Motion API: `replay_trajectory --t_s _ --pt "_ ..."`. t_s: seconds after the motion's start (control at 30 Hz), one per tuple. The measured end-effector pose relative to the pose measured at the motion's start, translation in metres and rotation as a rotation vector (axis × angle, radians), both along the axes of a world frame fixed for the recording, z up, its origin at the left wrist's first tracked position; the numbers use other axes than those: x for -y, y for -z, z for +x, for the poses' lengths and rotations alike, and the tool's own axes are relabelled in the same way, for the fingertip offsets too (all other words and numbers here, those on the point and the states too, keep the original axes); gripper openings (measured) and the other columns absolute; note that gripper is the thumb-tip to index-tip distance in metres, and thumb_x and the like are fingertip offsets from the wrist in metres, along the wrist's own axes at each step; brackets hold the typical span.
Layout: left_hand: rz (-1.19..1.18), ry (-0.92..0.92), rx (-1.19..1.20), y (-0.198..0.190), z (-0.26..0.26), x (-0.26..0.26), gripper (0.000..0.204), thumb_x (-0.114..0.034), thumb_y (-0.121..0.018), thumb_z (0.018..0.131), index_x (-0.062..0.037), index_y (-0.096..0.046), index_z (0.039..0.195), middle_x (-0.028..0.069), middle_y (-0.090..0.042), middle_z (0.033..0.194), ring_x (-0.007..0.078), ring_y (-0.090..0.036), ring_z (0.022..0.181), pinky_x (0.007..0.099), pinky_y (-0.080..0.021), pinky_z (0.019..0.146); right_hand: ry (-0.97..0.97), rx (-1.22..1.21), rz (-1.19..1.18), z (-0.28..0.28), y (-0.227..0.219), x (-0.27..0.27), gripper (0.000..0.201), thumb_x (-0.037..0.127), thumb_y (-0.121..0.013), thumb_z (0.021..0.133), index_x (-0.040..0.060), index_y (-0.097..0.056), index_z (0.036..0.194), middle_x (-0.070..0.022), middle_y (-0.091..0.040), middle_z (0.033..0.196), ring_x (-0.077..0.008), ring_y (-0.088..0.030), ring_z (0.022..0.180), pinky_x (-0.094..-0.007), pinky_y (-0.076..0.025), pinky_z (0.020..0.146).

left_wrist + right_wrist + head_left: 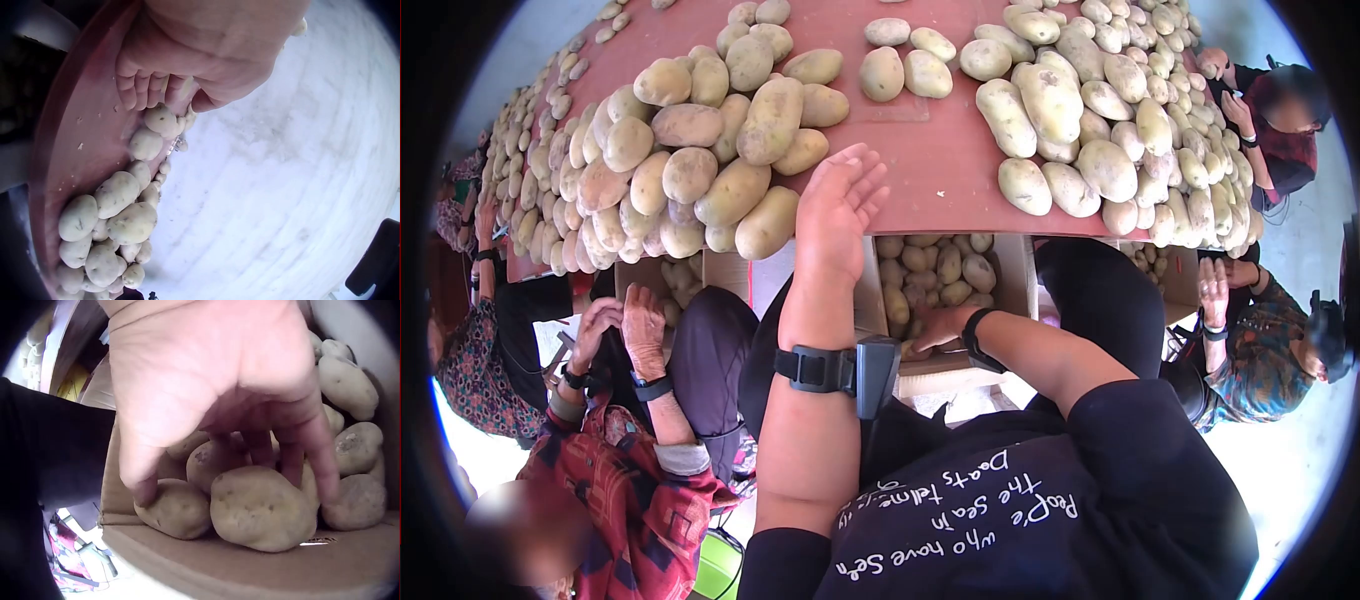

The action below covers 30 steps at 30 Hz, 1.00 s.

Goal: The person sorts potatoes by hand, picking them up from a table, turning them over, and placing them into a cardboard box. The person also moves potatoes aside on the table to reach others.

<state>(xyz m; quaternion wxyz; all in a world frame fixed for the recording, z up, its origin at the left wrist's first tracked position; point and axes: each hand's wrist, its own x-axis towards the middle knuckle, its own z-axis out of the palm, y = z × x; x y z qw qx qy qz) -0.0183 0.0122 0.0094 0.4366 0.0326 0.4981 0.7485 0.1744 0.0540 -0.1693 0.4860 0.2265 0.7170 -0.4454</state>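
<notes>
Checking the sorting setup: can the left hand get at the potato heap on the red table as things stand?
Probably yes: the left hand lies open on the bare red table, the potato heap right beside its fingers, nothing between. The right hand is down in the cardboard box.

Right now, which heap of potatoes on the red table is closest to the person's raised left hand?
The heap on the left. Its nearest potatoes lie just beside the left hand, while the right-side heap sits across a bare strip of the red table.
</notes>
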Motion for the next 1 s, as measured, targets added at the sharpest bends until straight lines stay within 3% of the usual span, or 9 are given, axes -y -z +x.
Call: replay_trajectory --t_s 0.17,0.37,0.47,0.77,0.9,0.97,1.0 --pt "0.001 0.012 -0.007 0.002 0.002 -0.001 0.044 -0.021 -0.046 0.091 0.0054 -0.044 0.125 0.0182 -0.053 0.122 0.0275 -0.053 0.113 0.0382 -0.045 0.094 0.092 -0.250 -0.022 0.026 0.027 0.007 0.099 0.046 -0.075 0.065 0.0005 -0.027 0.139 -0.0222 -0.051 0.128 -0.0325 -0.052 0.115 -0.0375 -0.043 0.095" --pt "-0.004 0.005 -0.017 0.002 0.003 -0.003 0.044 -0.021 -0.046 0.091 0.0055 -0.044 0.126 0.0184 -0.052 0.122 0.0276 -0.053 0.113 0.0386 -0.045 0.094 0.083 -0.294 0.042 0.024 -0.007 0.007 0.089 0.039 -0.078 0.064 0.0034 -0.034 0.132 -0.0225 -0.052 0.125 -0.0350 -0.053 0.113 -0.0380 -0.042 0.095" --pt "-0.010 0.008 -0.029 0.002 0.004 -0.005 0.045 -0.022 -0.045 0.091 0.0056 -0.043 0.126 0.0187 -0.052 0.123 0.0278 -0.053 0.113 0.0388 -0.045 0.094 0.051 -0.390 0.054 0.025 -0.002 0.012 0.085 0.038 -0.078 0.065 0.0045 -0.036 0.131 -0.0222 -0.050 0.127 -0.0355 -0.052 0.114 -0.0387 -0.042 0.094" --pt "-0.029 0.012 -0.033 0.005 0.005 -0.008 0.044 -0.022 -0.043 0.093 0.0057 -0.042 0.128 0.0191 -0.051 0.126 0.0281 -0.053 0.113 0.0389 -0.045 0.094 -0.054 -0.404 0.058 0.026 -0.007 0.013 0.067 0.040 -0.076 0.065 0.0223 -0.050 0.124 -0.0209 -0.050 0.116 -0.0377 -0.054 0.107 -0.0427 -0.044 0.090" --pt "-0.034 0.013 -0.034 0.004 0.005 -0.006 0.045 -0.022 -0.043 0.093 0.0055 -0.042 0.128 0.0186 -0.051 0.126 0.0278 -0.053 0.114 0.0387 -0.044 0.094 -0.027 -0.433 -0.015 0.024 -0.005 0.006 0.064 0.041 -0.075 0.064 0.0210 -0.052 0.120 -0.0207 -0.053 0.110 -0.0374 -0.056 0.101 -0.0418 -0.045 0.088" --pt "-0.019 -0.011 -0.037 0.004 0.004 -0.004 0.046 -0.022 -0.043 0.092 0.0054 -0.041 0.129 0.0185 -0.051 0.126 0.0277 -0.052 0.114 0.0383 -0.044 0.095 0.060 -0.355 -0.184 0.025 -0.011 -0.006 0.059 0.035 -0.074 0.068 0.0175 -0.051 0.120 -0.0137 -0.056 0.105 -0.0284 -0.058 0.096 -0.0388 -0.047 0.084" --pt "-0.011 -0.024 -0.037 0.003 0.004 -0.003 0.046 -0.022 -0.043 0.092 0.0053 -0.041 0.129 0.0185 -0.051 0.126 0.0277 -0.052 0.114 0.0381 -0.044 0.095 0.144 -0.262 -0.302 0.023 -0.043 -0.016 0.058 0.033 -0.074 0.070 0.0159 -0.050 0.120 -0.0118 -0.056 0.106 -0.0257 -0.057 0.098 -0.0383 -0.047 0.084"
